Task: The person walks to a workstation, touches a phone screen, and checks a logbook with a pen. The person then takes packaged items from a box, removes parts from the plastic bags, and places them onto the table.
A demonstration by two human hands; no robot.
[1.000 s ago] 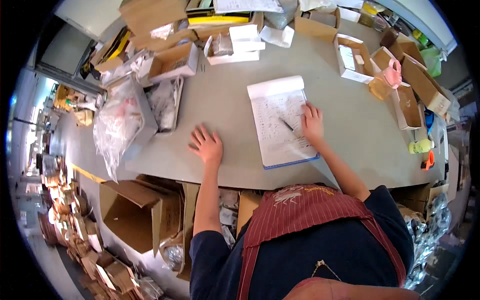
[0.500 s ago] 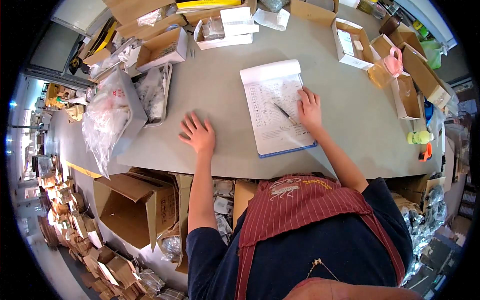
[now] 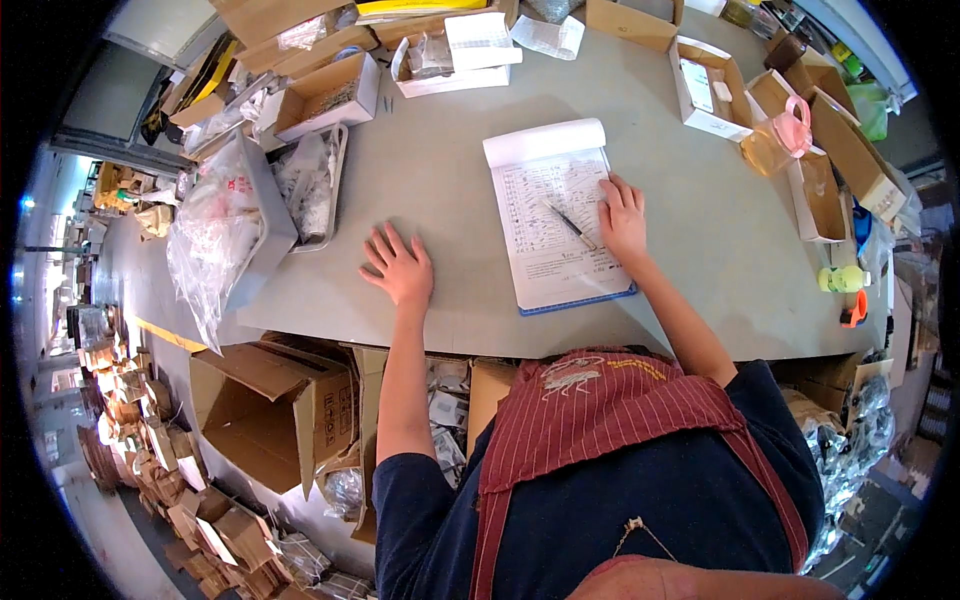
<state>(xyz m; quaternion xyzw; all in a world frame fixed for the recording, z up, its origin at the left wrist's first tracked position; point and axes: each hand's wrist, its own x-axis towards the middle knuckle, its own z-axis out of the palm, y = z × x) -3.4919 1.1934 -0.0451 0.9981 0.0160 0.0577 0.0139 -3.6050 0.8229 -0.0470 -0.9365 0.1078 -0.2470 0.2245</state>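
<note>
Head view: I observe the left hand (image 3: 399,268) spread wide, empty, palm down on the smooth grey desk (image 3: 425,150), probably for support. The right hand (image 3: 623,218), fingers loosely extended, gripping nothing, touches the right edge of the white, blue-backed paper pad (image 3: 540,270) on the desk, likely steadying it. One slim dark pen (image 3: 570,224) lies diagonally across the pad's handwritten surface.

A pink-handled jug (image 3: 769,147) stands beside an open box (image 3: 819,188).
</note>
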